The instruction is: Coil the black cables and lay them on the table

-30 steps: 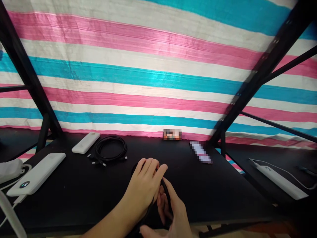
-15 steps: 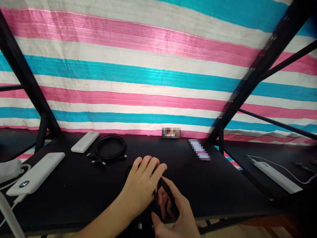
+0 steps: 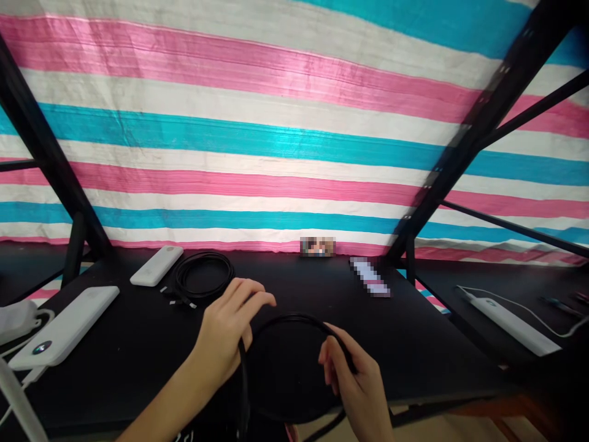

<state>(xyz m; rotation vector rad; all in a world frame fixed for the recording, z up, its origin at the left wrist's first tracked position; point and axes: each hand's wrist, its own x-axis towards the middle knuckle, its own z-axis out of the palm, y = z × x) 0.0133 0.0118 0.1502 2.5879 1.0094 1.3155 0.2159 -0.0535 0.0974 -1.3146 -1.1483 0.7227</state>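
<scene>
A black cable (image 3: 294, 318) hangs in a wide round loop at the front of the black table. My right hand (image 3: 361, 380) is closed around the right side of this loop, fingers curled over it. On the left side, my left hand (image 3: 225, 331) has its thumb against the cable, with its fingers bent and some reaching forward. The lower part of the loop drops past the table's front edge. Just beyond my left hand lies a second black cable (image 3: 202, 276), coiled flat, its light-coloured plugs pointing left and forward.
Two white power banks, one nearer (image 3: 69, 325) and one farther (image 3: 156, 266), lie at left. A white charger (image 3: 16, 319) is at the left edge. A blurred phone-like object (image 3: 369, 277) and a small blurred item (image 3: 317, 246) lie farther back. Another white power bank (image 3: 515, 325) is on the right.
My hands have moved apart, the left one leftward and the right one rightward. The black cable between them has opened from a bunched shape into a wide loop.
</scene>
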